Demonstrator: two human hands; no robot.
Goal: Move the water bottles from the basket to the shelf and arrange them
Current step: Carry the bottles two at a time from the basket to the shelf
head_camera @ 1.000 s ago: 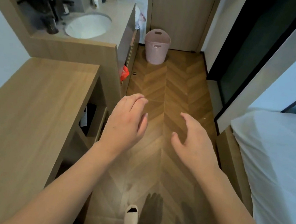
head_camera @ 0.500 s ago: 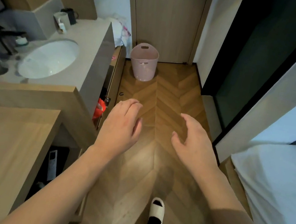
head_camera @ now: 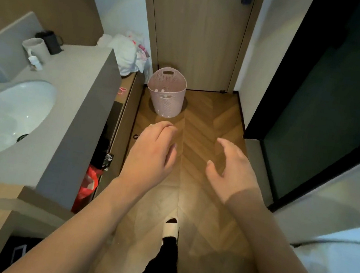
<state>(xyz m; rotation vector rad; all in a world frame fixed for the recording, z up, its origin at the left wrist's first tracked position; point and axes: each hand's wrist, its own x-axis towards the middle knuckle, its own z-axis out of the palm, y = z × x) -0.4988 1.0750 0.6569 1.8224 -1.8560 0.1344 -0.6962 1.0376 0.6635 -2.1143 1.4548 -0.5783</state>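
Pink perforated basket [head_camera: 166, 93] on the herringbone floor [head_camera: 208, 126], both hands reaching out empty.

Bare fingers [head_camera: 163, 129] of the left hand [head_camera: 150, 155] are loosely curved, palm down, holding nothing; the right hand [head_camera: 230, 169] beside it is spread and relaxed, thumb apart from the fingers, also holding nothing. Both hover above the wooden floor, well short of the basket, which stands upright before the closed wooden door [head_camera: 197, 29]. Pale bottle caps [head_camera: 159, 90] seem to show inside its rim, though the bottles themselves are too small to make out. To the left runs a grey bench [head_camera: 72, 87] with a white sink [head_camera: 4, 117], two mugs [head_camera: 40, 46] and a white plastic bag [head_camera: 126, 53] at its far end. Below, one foot in a white slipper [head_camera: 170, 228] steps forward.
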